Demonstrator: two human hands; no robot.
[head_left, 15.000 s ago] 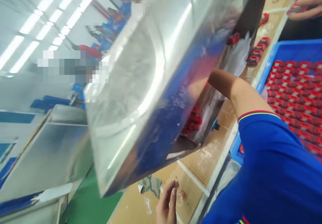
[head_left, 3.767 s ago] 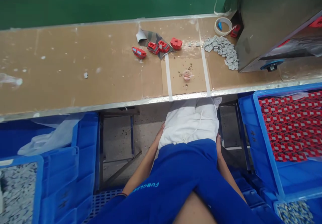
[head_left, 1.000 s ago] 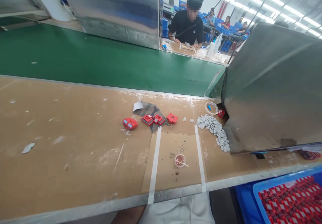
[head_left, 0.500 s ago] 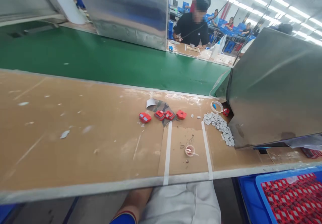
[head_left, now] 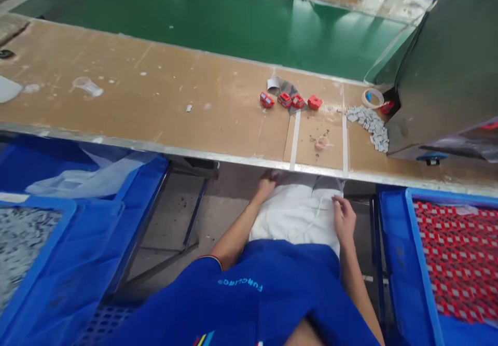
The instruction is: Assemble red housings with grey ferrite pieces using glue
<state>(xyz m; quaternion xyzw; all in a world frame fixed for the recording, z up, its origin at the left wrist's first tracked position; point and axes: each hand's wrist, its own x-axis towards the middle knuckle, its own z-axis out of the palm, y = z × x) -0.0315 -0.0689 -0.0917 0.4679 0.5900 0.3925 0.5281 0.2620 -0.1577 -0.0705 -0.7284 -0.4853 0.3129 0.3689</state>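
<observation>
From the head camera, the person sits at the long edge of a cardboard-topped counter (head_left: 155,71), with a white cloth (head_left: 295,221) over the lap and a blue sleeve (head_left: 218,304) at the bottom of the view. The left hand (head_left: 267,186) is blurred at the cloth's far edge, just below the counter's metal lip, and I cannot tell how wide its grip is or whether it closes on the cloth. The right hand (head_left: 344,220) rests on the cloth, its grip loose and slightly curled, with nothing visible in it. Both hands are on the lap and well apart from the things on the counter. There, four red plastic parts (head_left: 285,99) lie in a row on and beside a camouflage-patterned sheet (head_left: 286,87). A small pink cup (head_left: 321,142) stands between two strips of white tape (head_left: 295,138), and grey pieces (head_left: 368,125) lie heaped near a tape roll (head_left: 372,98). To the right, a blue crate (head_left: 412,263) holds rows of red-and-white parts; to the left, another blue crate (head_left: 58,232) holds grey pieces.
</observation>
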